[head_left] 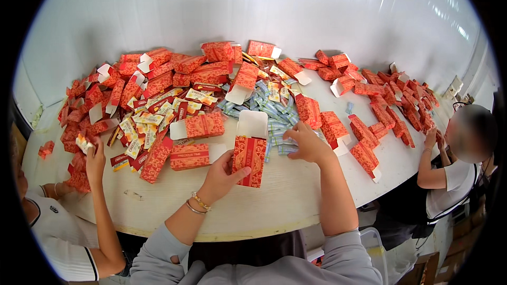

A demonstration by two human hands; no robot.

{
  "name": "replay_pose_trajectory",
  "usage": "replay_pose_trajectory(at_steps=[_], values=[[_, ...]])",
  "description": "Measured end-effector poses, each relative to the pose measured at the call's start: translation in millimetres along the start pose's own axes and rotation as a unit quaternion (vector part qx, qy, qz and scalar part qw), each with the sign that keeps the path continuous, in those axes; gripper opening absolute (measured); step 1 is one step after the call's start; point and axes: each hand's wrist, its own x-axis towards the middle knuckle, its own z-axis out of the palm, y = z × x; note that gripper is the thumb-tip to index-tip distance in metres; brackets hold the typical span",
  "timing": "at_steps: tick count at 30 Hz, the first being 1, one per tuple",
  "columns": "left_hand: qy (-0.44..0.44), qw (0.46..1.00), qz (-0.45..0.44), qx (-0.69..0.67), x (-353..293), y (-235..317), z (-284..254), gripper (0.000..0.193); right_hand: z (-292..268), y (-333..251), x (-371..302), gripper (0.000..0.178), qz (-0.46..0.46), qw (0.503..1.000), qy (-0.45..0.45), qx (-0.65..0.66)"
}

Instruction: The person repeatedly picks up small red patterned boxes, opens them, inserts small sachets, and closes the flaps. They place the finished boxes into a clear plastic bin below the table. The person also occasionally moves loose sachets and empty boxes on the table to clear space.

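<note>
A pale, ribbed wall (253, 5) fills the top of the frame, and below it a whitish table (163, 200) with a rounded near edge spreads from left to right. Just below the centre, the left hand (219, 177) holds a red patterned box (250, 161) upright, its white flap (252, 124) raised at the top; the thumb lies across the front face near the lower right corner and the fingers go behind the box, so it is clamped between them. A beaded bracelet (199, 203) circles that wrist. Right of the box, the right hand (310, 145) reaches over the table with thumb and fingers curved and apart, close to a heap of light blue sachets (259, 100) in the middle of the frame; whether the fingertips touch them I cannot tell. Left of centre lie yellow, white and red sachets (150, 116), with two red boxes (198, 125) on their sides between them and the held box. More red boxes (211, 68) are piled across the upper left, and another spread of boxes (393, 116) runs along the right. At the left edge, a co-worker's hand (95, 161) grips something white and yellow (83, 143); at the right edge, another person (449, 179) in a white top stands by the table.
</note>
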Motion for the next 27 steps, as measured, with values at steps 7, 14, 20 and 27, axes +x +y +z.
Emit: replay_pose_trajectory(at_steps=[7,14,20,27], values=[[-0.006,1.0,-0.003,0.019,-1.4,-1.8,1.9,0.07,25.3,8.8,13.4,0.045,0.137,0.988,-0.027,-0.064],[-0.027,0.986,-0.033,0.162,-4.7,-2.1,3.9,0.076,-29.6,-45.9,5.0,0.02,-0.025,0.878,0.216,0.425],[-0.027,0.972,0.012,0.235,-8.1,-2.3,7.0,0.083,-14.8,-106.9,-4.7,0.033,-0.18,0.852,0.227,0.436],[0.012,0.953,0.031,0.302,-9.7,1.4,9.4,0.084,14.2,-116.7,-4.6,0.028,0.024,0.859,0.322,0.397]])
